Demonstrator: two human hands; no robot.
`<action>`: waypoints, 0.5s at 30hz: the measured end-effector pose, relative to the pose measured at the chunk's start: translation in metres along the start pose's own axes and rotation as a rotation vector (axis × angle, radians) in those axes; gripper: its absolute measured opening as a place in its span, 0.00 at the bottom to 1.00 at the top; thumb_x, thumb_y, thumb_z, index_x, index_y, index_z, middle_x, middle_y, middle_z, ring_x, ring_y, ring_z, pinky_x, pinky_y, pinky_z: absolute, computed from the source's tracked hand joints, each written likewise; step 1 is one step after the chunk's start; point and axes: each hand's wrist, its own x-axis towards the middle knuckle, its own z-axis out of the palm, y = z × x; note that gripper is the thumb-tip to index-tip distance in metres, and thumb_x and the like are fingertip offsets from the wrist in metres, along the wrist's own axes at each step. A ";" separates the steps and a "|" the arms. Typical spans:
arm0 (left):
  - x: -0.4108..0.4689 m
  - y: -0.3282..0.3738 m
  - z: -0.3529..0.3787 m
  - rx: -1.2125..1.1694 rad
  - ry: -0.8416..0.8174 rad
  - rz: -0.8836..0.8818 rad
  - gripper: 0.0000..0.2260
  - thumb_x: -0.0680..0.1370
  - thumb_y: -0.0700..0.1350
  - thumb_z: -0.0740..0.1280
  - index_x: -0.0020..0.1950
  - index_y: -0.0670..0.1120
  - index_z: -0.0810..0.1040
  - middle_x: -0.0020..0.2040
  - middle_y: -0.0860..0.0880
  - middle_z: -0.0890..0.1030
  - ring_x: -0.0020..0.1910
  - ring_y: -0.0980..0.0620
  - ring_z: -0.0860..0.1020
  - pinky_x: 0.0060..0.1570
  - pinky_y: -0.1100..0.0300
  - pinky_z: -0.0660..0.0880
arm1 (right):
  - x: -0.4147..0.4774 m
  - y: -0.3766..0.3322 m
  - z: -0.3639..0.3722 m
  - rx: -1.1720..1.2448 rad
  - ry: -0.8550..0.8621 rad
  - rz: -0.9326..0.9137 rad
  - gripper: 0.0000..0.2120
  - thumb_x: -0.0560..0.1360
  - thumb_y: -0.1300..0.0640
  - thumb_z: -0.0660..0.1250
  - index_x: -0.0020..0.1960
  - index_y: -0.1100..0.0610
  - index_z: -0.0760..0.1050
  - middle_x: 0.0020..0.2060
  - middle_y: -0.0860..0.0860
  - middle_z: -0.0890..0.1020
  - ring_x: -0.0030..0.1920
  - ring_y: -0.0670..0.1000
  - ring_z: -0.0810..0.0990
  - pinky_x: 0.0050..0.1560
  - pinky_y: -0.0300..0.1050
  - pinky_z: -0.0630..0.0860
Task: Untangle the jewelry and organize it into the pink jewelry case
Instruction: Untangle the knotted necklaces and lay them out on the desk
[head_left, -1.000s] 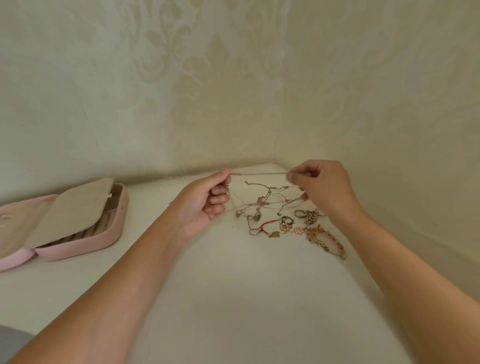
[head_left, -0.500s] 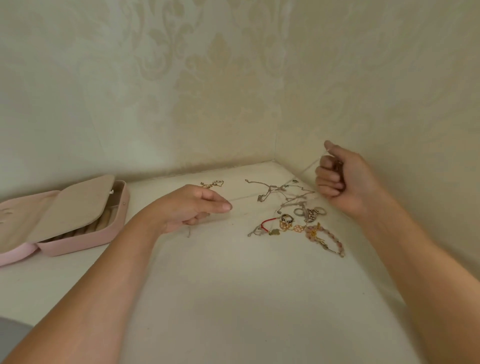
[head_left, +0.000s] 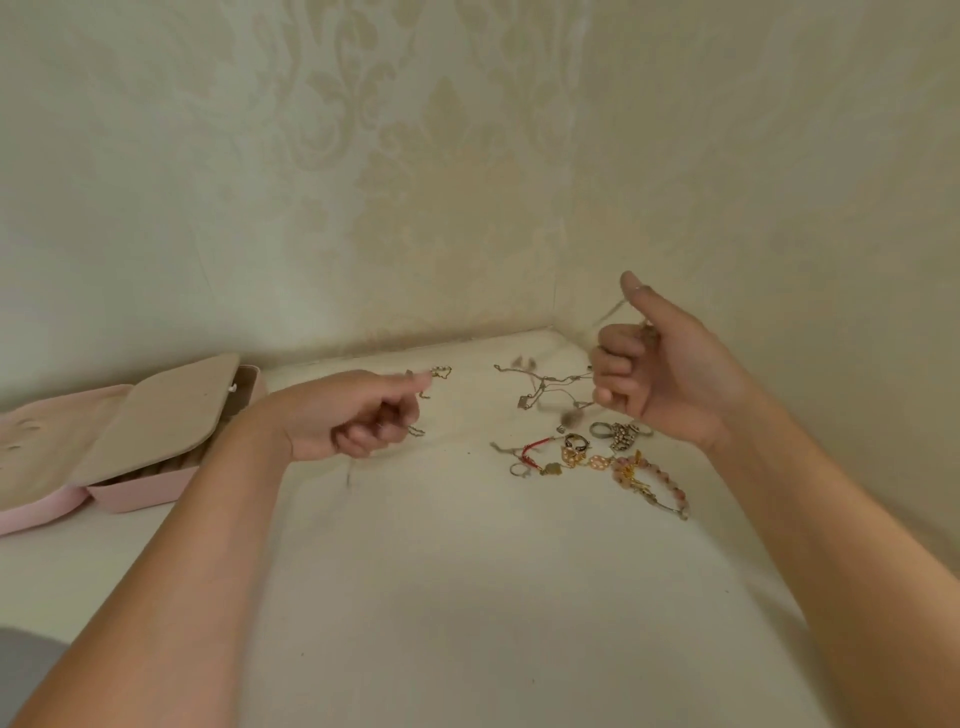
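The jewelry (head_left: 587, 441) lies in a loose heap on the white surface (head_left: 467, 597), in the far right corner where the two patterned walls (head_left: 363, 156) meet. In the head view, which is the only one you have, your right hand (head_left: 670, 374) is raised above the back of that heap, beside the right wall. Its fingers (head_left: 615, 364) are curled in toward the palm and the thumb sticks up; a thin silver chain (head_left: 610, 310) runs out from the closed fist near the thumb, blurred, so you are gripping it. Below the hand, thin tangled chains (head_left: 540, 387) spread across the surface, and whether the held strand joins them you cannot tell.

Your left hand (head_left: 353, 415) sits low over the surface, well apart from the right, with the fingers folded under and the forefinger and thumb brought together at the tip. A small gold chain (head_left: 440, 371) shows just at those fingertips and another short piece (head_left: 417, 431) below the knuckles; the pinch looks closed on the gold chain, though blur makes the contact unclear.

In front of the heap lie a red cord (head_left: 535, 447), some rings (head_left: 576, 441) and a pink beaded bracelet (head_left: 660, 483).

The pink jewelry case (head_left: 140, 493) rests open at the far left, well apart from the heap, a beige inner flap (head_left: 161, 415) lying over its compartments.

No writing or brand marks can be read anywhere.
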 end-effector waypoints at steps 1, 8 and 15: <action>-0.001 0.000 0.002 0.097 -0.049 0.009 0.28 0.52 0.70 0.76 0.34 0.48 0.78 0.30 0.50 0.73 0.23 0.56 0.66 0.21 0.68 0.64 | -0.001 0.002 0.005 -0.061 -0.037 0.016 0.26 0.75 0.38 0.59 0.28 0.54 0.58 0.26 0.50 0.61 0.24 0.48 0.59 0.25 0.39 0.66; 0.008 0.007 0.024 0.147 -0.035 0.269 0.28 0.61 0.56 0.77 0.60 0.51 0.78 0.58 0.53 0.82 0.60 0.57 0.77 0.64 0.59 0.71 | -0.005 0.015 0.026 -0.358 -0.252 -0.109 0.10 0.79 0.66 0.58 0.46 0.62 0.78 0.35 0.53 0.79 0.32 0.47 0.75 0.32 0.37 0.75; 0.011 0.018 0.064 -0.047 -0.059 0.378 0.07 0.71 0.45 0.69 0.43 0.42 0.81 0.37 0.46 0.83 0.40 0.50 0.83 0.45 0.61 0.78 | -0.003 0.014 0.022 -0.508 -0.116 -0.260 0.07 0.75 0.57 0.68 0.45 0.59 0.83 0.34 0.51 0.81 0.39 0.48 0.79 0.41 0.37 0.77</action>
